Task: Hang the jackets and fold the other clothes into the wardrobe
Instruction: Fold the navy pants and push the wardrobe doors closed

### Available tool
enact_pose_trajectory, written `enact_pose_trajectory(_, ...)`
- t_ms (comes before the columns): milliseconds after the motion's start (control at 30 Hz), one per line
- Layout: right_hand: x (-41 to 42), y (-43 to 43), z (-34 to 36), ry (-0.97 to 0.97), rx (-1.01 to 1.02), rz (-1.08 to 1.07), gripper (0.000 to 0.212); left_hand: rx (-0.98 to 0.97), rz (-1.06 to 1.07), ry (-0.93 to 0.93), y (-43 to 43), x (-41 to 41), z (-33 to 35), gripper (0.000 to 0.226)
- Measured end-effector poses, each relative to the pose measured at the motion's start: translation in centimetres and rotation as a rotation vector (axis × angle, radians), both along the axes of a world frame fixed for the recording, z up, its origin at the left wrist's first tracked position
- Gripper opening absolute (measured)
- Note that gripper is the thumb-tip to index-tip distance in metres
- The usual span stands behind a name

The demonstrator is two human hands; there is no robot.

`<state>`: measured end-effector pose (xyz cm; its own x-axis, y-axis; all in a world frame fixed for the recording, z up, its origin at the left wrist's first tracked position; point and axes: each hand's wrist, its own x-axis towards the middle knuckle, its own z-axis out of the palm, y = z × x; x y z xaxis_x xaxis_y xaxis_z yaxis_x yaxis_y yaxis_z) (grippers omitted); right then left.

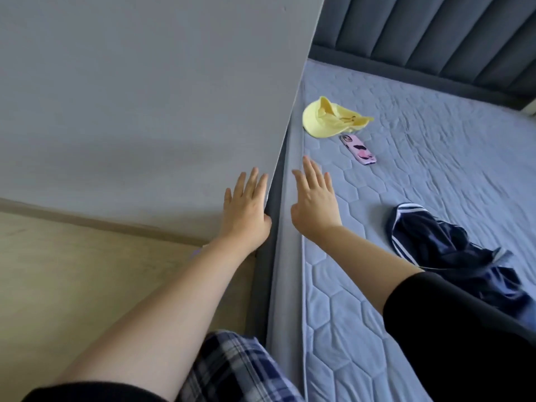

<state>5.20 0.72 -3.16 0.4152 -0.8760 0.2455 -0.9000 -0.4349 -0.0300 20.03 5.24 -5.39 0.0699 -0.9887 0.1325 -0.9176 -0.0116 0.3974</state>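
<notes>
Pale wooden floor (pixel 72 271) fills the lower left, with a flat grey panel (pixel 145 97) rising above it, possibly a wall or wardrobe side; cannot tell which. Left hand (pixel 246 207) is stretched forward beside the panel's edge, fingers straight and spread, thumb at the dark grey bed frame edge (pixel 272 204); contact with the panel cannot be confirmed, and it grips nothing. Blue-and-white plaid trousers (pixel 237 369) show at the bottom of the view. Right hand (pixel 316 201) is extended over the near border of the light blue quilted mattress (pixel 435 158), fingers straight and relaxed, empty. Further up the mattress lies a pale yellow cap (pixel 327 120), and just beside it a pink phone in a patterned case (pixel 359 149); the two look apart, though close. Right of the forearm with its black sleeve (pixel 452 329), a crumpled navy garment with white stripes (pixel 446 250) lies heaped on the mattress, well apart from both hands, neither folded nor hung. Dark grey padded headboard (pixel 435 39) closes the far right. No wardrobe interior is in view. Judgement: step in hand is between items, both hands free, reaching out. Next move probably calls for the right hand to swing rightward to the navy garment, take hold of it, and spread it to see whether it is a jacket for hanging or a piece for folding.
</notes>
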Motion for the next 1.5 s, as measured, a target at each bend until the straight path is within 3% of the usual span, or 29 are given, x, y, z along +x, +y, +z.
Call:
enact_pose_trajectory(200,-11.6,2.8,-3.4,0.000,0.144,-0.165,0.065,0.079,-0.052,0.038,2.8,-10.4,-1.7,0.080)
enact_pose_trajectory(433,-22.5,5.2,-10.6,0.198,0.395,-0.431,0.068,0.269,-0.190,0.040,6.5,-19.8,-6.5,0.081)
enact_pose_trajectory(600,-27.2,5.1,-12.7,0.192,0.449,-0.536,0.074,0.521,-0.192,0.029,10.9,-19.7,-11.3,0.077)
enact_pose_trajectory(767,-28.4,3.0,-13.2,0.088,0.444,-0.687,0.088,0.507,-0.207,0.101,10.9,-18.8,-11.6,0.073)
enact_pose_trajectory(900,-30.1,2.1,-13.5,0.003,0.457,-0.941,0.079,0.509,-0.209,0.121,10.9,-18.6,-11.9,0.073)
enact_pose_trajectory(1000,-31.7,2.2,-13.9,-0.004,0.454,-0.970,0.061,0.513,-0.195,0.177,10.6,-18.5,-12.0,0.073)
enact_pose_trajectory(1100,-30.1,2.5,-12.6,-0.055,0.485,-0.909,0.031,0.530,-0.107,0.377,9.6,-18.4,-12.0,0.070)
enact_pose_trajectory(1167,-26.9,2.9,-10.6,-0.182,0.526,-0.745,0.023,0.497,0.023,0.576,8.6,-18.3,-11.5,0.063)
enact_pose_trajectory(1300,-17.8,3.8,-4.0,-0.747,0.746,-0.324,0.010,0.299,0.388,1.228,6.5,-16.2,-9.7,0.045)
enact_pose_trajectory(1400,-13.9,5.2,1.6,-0.976,0.747,-0.090,0.021,0.260,0.564,1.654,6.3,-13.7,-8.5,0.038)
enact_pose_trajectory(1500,-12.5,6.3,4.2,-0.981,0.710,0.104,0.021,0.244,0.509,1.829,6.6,-12.4,-7.1,0.030)
